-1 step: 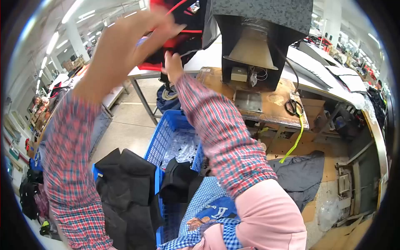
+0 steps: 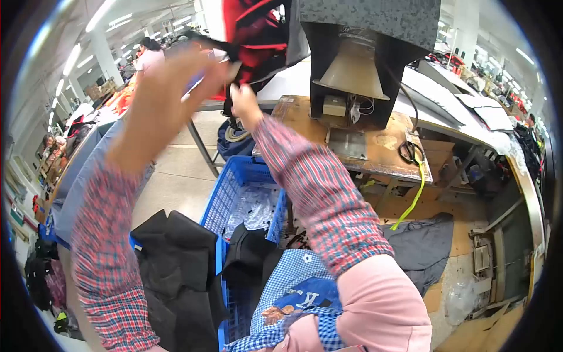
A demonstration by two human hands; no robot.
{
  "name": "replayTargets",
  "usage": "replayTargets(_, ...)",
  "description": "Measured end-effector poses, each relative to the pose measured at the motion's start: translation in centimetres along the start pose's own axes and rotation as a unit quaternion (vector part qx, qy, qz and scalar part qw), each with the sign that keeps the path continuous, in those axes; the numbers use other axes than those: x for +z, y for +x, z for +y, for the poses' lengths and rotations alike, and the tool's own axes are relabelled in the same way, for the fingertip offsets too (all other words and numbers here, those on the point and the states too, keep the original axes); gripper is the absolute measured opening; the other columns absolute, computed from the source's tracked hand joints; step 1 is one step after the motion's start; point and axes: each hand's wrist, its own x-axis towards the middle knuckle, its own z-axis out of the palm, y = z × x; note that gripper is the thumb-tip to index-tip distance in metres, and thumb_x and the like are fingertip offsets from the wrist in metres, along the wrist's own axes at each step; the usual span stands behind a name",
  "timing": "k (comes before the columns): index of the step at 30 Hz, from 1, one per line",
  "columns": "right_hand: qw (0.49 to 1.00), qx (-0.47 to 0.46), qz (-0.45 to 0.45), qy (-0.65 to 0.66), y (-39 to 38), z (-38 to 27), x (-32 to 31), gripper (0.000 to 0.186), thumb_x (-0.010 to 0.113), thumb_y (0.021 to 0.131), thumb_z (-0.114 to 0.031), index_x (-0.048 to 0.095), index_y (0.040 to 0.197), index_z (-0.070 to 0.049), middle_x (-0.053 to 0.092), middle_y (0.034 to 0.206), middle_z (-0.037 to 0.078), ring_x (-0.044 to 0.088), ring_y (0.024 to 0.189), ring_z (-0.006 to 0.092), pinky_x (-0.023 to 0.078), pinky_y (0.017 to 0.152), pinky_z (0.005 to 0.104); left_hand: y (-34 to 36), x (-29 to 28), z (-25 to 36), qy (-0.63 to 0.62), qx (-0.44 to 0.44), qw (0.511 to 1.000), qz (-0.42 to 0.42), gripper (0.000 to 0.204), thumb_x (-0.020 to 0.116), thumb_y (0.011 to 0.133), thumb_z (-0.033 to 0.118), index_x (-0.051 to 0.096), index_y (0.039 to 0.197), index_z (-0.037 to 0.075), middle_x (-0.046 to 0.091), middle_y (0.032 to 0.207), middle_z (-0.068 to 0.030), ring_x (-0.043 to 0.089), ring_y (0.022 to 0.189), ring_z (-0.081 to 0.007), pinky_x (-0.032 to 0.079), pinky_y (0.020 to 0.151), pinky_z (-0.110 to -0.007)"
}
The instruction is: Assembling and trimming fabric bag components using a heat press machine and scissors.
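Note:
A red and black fabric item [image 2: 258, 44], its kind not plain, hangs in front of me at the top of the view. My right hand [image 2: 246, 107] is closed at its lower edge, fingers pressed together on the cloth. To the left, my left hand [image 2: 167, 97] is raised and smeared by motion, so its grip does not show. A dark strap-like strip [image 2: 211, 42] passes beside its fingertips, also blurred. Whether that hand holds the strip cannot be made out.
A dark machine housing with a lamp-like cone [image 2: 355, 70] stands right of my hands on a worn wooden board [image 2: 387, 141]. Black scissors [image 2: 410, 152] with a yellow ribbon lie there. Below are a blue basket [image 2: 214, 202], black fabric pieces [image 2: 176, 258] and grey cloth [image 2: 422, 246].
My left hand has dropped slightly, and the dark strip now shows beside it. More red cloth is visible. A person in pink has come into sight at the back left.

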Motion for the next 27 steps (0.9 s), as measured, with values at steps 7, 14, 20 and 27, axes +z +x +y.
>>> replayTargets(7,0.872,-0.122,-0.259,-0.398,-23.8,8.4,-18.2,0.033,0.062,0.09,-0.025,0.062,0.107,0.003,0.062,0.114,0.021,0.059,0.107,0.0377,0.048,0.093,0.0427,-31.1,13.1,12.1,-0.26,-0.38,0.85,-0.256,0.028,0.067,0.09,0.03,0.065,0.093,0.002,0.065,0.091,-0.0179,0.063,0.088,-0.037,0.05,0.076,-0.045)
replayTargets(14,0.744,0.117,-0.147,-0.641,-42.2,1.1,-33.3,0.065,0.07,0.085,-0.031,0.046,0.134,0.004,0.046,0.139,0.028,0.049,0.124,0.0442,0.041,0.105,0.0449,-41.5,17.8,25.8,-0.245,-0.443,0.777,-0.375,0.034,0.07,0.086,0.035,0.063,0.097,0.004,0.063,0.095,-0.0168,0.061,0.093,-0.0394,0.05,0.08,-0.047)
replayTargets(20,0.724,0.131,-0.024,-0.677,-52.9,-2.2,-35.5,0.05,0.073,0.085,-0.032,0.052,0.114,0.003,0.058,0.112,0.024,0.06,0.098,0.0411,0.051,0.082,0.0445,-40.6,20.8,24.1,-0.151,-0.523,0.832,-0.11,0.018,0.064,0.09,0.018,0.056,0.086,0.002,0.061,0.083,-0.0188,0.061,0.077,-0.0402,0.048,0.067,-0.048)
replayTargets(27,0.833,0.074,0.101,-0.539,-48.7,-2.2,-38.5,0.02,0.068,0.09,-0.018,0.056,0.089,-0.002,0.061,0.079,0.017,0.061,0.073,0.0334,0.047,0.065,0.0408,-43.3,22.2,22.7,-0.099,-0.554,0.792,-0.234,0.017,0.064,0.09,0.017,0.058,0.085,0.002,0.066,0.082,-0.0196,0.065,0.08,-0.0397,0.051,0.069,-0.046)
